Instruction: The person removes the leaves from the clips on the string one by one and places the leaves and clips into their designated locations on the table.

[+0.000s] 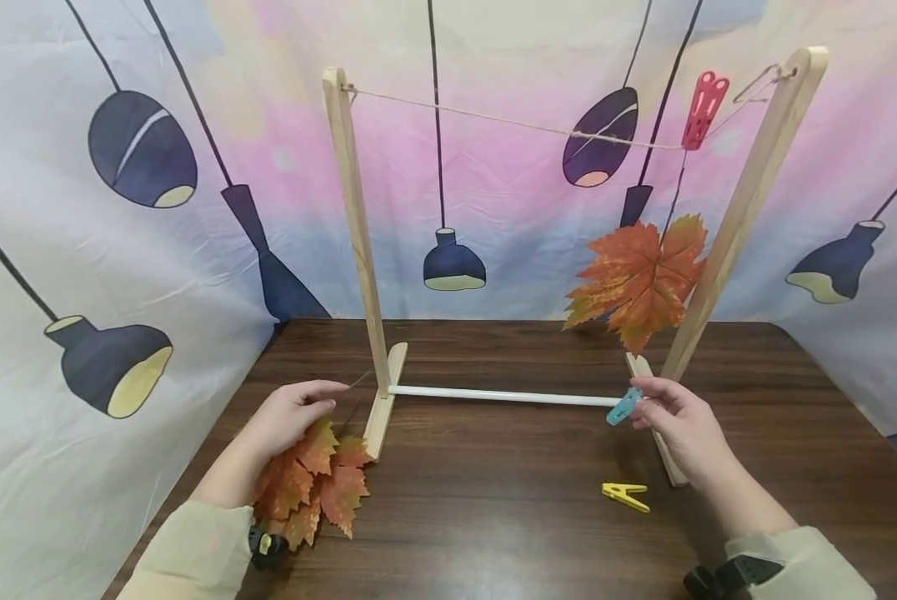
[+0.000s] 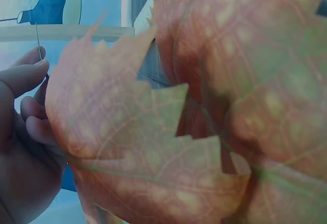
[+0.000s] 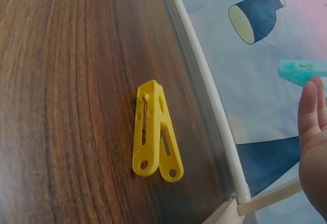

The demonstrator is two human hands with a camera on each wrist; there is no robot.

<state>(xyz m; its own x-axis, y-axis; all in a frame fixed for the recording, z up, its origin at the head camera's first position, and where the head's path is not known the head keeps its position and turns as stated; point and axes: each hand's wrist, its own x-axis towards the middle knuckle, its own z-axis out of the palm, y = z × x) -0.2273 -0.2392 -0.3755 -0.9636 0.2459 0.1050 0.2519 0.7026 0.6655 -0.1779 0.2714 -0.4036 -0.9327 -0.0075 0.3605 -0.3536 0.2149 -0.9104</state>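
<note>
Leaf stem [image 2: 39, 42] pinched in left hand [image 1: 289, 425], blue clothespin [image 1: 625, 406] gripped in right hand [image 1: 681, 425]

Both hands occupied: thin stem caught between thumb and finger on the left, blue clothespin held at the fingertips on the right, near the foot of the right post [image 1: 744, 217]. Beneath the left hand, overlapping orange leaves [image 1: 315, 483], low over the left part of the surface [image 1: 493, 533]; contact with it hard to tell. High on the cord [image 1: 493, 119], near the right post, a red clothespin [image 1: 706, 108], with a hanging leaf [image 1: 636, 283] below. Loose on the surface, a yellow clothespin [image 1: 625, 497].

Likeliest trouble, as a judgement: a slip of the stem, from so slender a thing in so slight a pinch; several leaves dragged up together, from tangled lobes; blue clothespin twisting free, from an off-centre squeeze; extra sag in the cord, from any downward tug.

Clear from the left wrist but hardly from the head: the pinch itself, and green veins on the leaves. From the right wrist: holes in the yellow clothespin's handles, with blue clothespin cropped at the edge. Only from the head: cord and red clothespin.
</note>
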